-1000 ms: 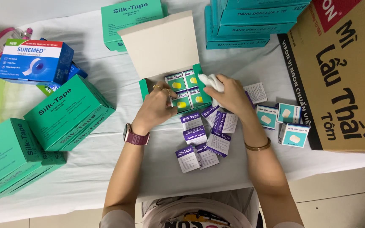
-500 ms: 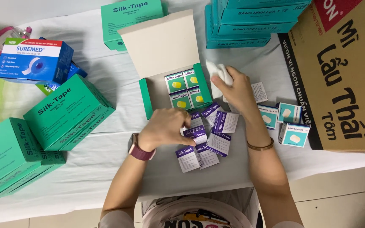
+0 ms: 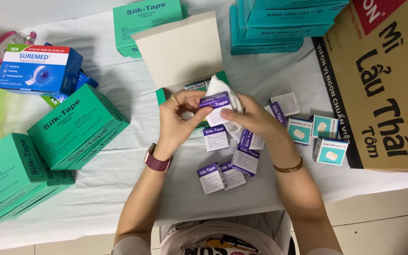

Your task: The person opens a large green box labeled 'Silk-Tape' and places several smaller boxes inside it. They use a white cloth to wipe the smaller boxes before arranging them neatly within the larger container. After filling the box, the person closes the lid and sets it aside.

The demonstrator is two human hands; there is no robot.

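- Over open green box (image 3: 223, 78): left hand (image 3: 178, 118) pinches small purple-white carton (image 3: 215, 101), steadying it.
- Right hand (image 3: 249, 115) grips white folded leaflet (image 3: 223, 89) against carton.
- More cartons (image 3: 227, 170) lie loose below.

small purple-and-white box (image 3: 215, 102), held tilted, white cloth (image 3: 223, 89)

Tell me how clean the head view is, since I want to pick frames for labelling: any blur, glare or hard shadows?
Head view: lighting even and soft, only faint shadows on the white tablecloth; no strong glare; left hand and right hand fairly sharp around the small purple-and-white box; the green cartons at the left edge look slightly stretched by the wide lens.
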